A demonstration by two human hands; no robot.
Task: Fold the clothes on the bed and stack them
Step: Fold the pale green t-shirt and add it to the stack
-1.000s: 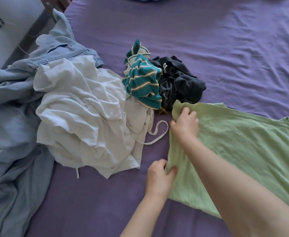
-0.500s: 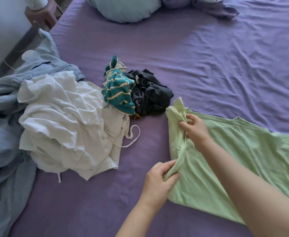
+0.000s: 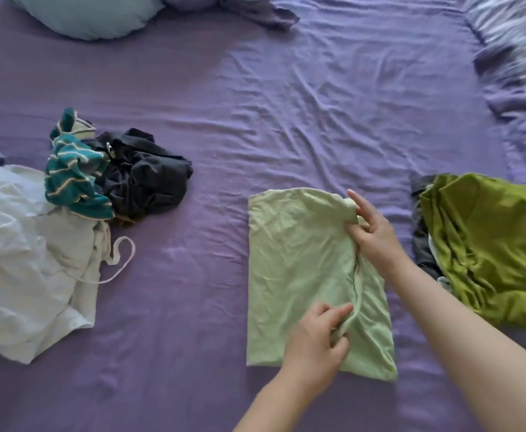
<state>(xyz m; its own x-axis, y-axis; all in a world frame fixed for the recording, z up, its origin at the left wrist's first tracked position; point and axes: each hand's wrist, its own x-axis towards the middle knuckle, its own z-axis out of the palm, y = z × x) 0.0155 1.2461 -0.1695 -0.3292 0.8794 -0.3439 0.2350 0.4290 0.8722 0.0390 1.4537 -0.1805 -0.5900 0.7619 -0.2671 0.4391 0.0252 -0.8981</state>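
The pale green shirt (image 3: 299, 275) lies mid-bed with its long axis running 12 to 6, both grips pinching its folded edge, right hand (image 3: 377, 235) at 12 and left hand (image 3: 314, 344) at 6.

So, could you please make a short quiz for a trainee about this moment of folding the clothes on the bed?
1. True or false: both hands grip the light green garment.
2. Which item lies directly against the teal striped garment? A) the olive green garment B) the dark grey garment C) the pillow
3. Fill in: the white drawstring loop belongs to the ___ pile, left of the hands.

Key
1. True: the left hand pinches the folded edge near the person, the right hand grips it at the far corner.
2. B
3. white
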